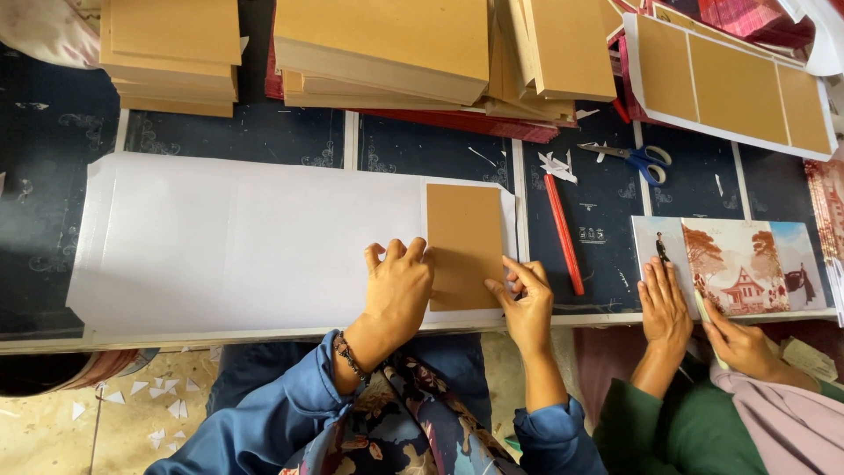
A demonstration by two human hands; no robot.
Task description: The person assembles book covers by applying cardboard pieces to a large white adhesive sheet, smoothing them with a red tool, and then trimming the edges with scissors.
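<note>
A long white paper sheet [237, 237] lies flat across the dark table [264, 136]. A brown cardboard rectangle [464, 233] sits on its right end. My left hand [397, 286] rests palm down on the sheet, its fingers touching the cardboard's left edge. My right hand [526, 299] pinches the sheet's lower right corner, just beside the cardboard's bottom right. Both sleeves are blue, and a dark bracelet circles my left wrist.
Stacks of brown cardboard [387, 44] stand along the far edge. A red pencil-like stick [563, 233] and blue-handled scissors [642, 158] lie to the right. Another person's hands [694, 317] press on a picture-printed sheet [738, 264]. Paper scraps litter the floor [149, 409].
</note>
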